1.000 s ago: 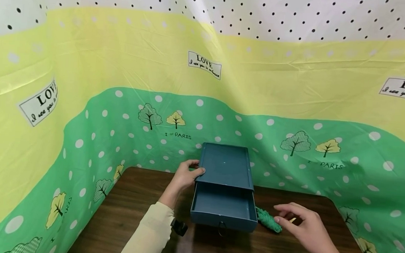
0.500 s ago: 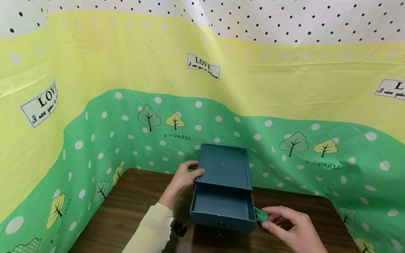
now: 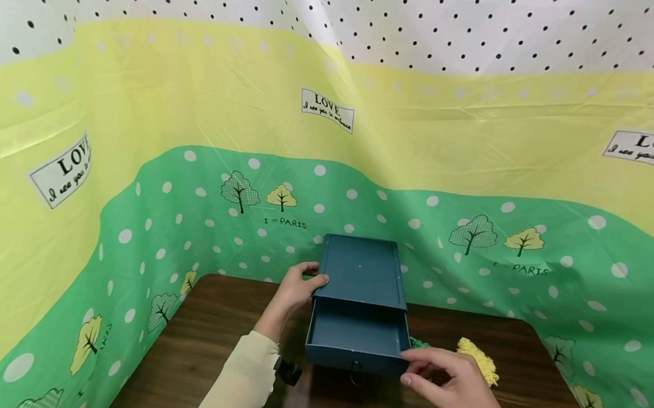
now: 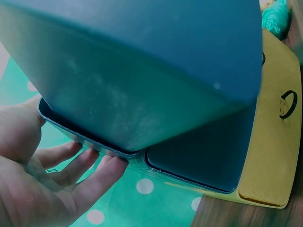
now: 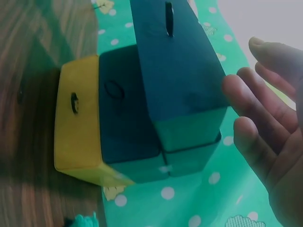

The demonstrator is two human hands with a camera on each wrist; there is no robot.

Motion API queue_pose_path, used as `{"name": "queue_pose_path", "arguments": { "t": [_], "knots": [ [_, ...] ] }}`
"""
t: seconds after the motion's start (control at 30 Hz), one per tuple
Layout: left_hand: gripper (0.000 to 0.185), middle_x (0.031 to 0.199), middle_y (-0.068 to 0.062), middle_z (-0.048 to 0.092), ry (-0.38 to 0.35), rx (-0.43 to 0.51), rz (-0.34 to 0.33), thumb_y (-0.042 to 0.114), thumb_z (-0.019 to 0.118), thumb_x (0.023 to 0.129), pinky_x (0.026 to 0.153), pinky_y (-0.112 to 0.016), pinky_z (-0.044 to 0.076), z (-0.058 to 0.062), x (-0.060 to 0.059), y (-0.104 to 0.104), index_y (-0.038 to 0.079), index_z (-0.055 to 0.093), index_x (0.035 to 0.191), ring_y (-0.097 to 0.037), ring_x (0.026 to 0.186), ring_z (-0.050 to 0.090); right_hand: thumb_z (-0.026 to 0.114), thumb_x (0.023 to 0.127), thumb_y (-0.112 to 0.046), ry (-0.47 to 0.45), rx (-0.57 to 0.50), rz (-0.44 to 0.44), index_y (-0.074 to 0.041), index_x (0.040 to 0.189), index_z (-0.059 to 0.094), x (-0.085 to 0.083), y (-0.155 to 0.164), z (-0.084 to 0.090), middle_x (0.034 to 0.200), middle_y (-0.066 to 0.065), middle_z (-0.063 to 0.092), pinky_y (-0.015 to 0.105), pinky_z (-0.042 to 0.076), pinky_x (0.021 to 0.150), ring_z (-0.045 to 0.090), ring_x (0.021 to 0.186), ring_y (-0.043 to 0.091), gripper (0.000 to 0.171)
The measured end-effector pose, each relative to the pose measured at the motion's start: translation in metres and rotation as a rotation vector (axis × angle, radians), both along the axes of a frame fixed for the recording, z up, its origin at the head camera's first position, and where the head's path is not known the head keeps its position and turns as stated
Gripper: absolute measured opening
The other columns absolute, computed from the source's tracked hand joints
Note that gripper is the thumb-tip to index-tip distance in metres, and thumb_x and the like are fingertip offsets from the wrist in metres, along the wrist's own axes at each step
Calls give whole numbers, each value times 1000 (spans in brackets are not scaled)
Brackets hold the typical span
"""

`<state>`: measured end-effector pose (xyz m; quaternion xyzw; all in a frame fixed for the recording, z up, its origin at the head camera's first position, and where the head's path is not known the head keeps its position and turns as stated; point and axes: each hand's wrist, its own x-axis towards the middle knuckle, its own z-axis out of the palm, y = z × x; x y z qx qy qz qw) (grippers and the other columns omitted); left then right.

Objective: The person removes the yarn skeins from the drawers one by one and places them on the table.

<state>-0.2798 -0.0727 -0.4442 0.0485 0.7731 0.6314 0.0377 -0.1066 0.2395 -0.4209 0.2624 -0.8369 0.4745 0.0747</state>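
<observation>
A blue drawer cabinet [image 3: 359,270] stands toward the back of the table, its top drawer [image 3: 356,329] pulled well out; the visible inside of the drawer is bare. My left hand [image 3: 297,285] holds the cabinet's left side, thumb on the top edge and fingers along the side wall. My right hand [image 3: 451,380] is at the drawer's front right corner, index fingertip touching or just beside it. In the right wrist view the fingers [image 5: 258,135] are loosely extended. Beneath sit another blue drawer [image 5: 128,109] and a yellow drawer [image 5: 78,118], each with a dark loop handle.
A green yarn bundle [image 3: 419,343] shows partly beyond the drawer's right side. Behind my right hand lies a yellow yarn bundle [image 3: 480,360]. The brown wooden table [image 3: 204,327] ends at a patterned green and yellow curtain [image 3: 306,184] behind the cabinet.
My right hand has moved left from beside the green yarn bundle to the drawer's front right corner. The yellow bundle has come into sight behind it. My left hand has stayed put.
</observation>
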Motion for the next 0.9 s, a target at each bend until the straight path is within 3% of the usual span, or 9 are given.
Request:
{"name": "queue_pose_path", "arguments": {
  "t": [0.43, 0.63, 0.9],
  "knots": [
    [60, 133, -19, 56, 11, -7, 1, 27, 71, 98, 71, -39, 59, 1, 1, -1, 2, 51, 149, -24, 92, 67, 72, 95, -8, -9, -14, 201, -6, 121, 73, -3, -18, -13, 95, -2, 75, 28, 57, 57, 70, 76, 5, 25],
    [60, 134, -20, 56, 11, -2, 0, 27, 71, 98, 72, -39, 59, -1, 0, -1, 1, 51, 149, -24, 92, 68, 70, 98, -14, -67, 21, 239, -13, 120, 74, -2, -25, -18, 101, -2, 76, 27, 57, 58, 70, 80, 3, 22],
    [60, 133, -21, 56, 8, 7, -4, 26, 70, 98, 73, -40, 60, -1, 1, 0, 2, 51, 149, -24, 91, 69, 70, 98, -15, -17, 34, 272, -12, 121, 74, -4, -35, -32, 104, -2, 77, 28, 59, 65, 71, 86, 3, 23]
  ]
}}
